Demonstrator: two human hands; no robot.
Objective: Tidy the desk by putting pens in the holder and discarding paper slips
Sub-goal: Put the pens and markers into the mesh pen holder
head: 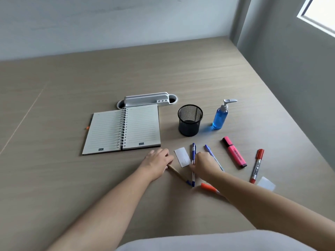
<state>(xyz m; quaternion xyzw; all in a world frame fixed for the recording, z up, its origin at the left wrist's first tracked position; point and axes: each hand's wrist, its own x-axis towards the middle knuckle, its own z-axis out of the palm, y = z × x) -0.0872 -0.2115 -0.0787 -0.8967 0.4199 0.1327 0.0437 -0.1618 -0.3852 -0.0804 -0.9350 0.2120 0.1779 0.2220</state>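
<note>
Plainly, the mesh holder (190,120) stands upright beside the blue bottle (220,117).

Both hands rest on a wooden desk (72,178). The left hand (157,161) closes on the upper end of a tan pen (176,173); the right hand (204,164) covers a blue pen (193,153), beside a paper slip (182,156). Behind stand a mesh holder (190,120), an open notebook (123,128) and a blue pump bottle (220,117).
</note>
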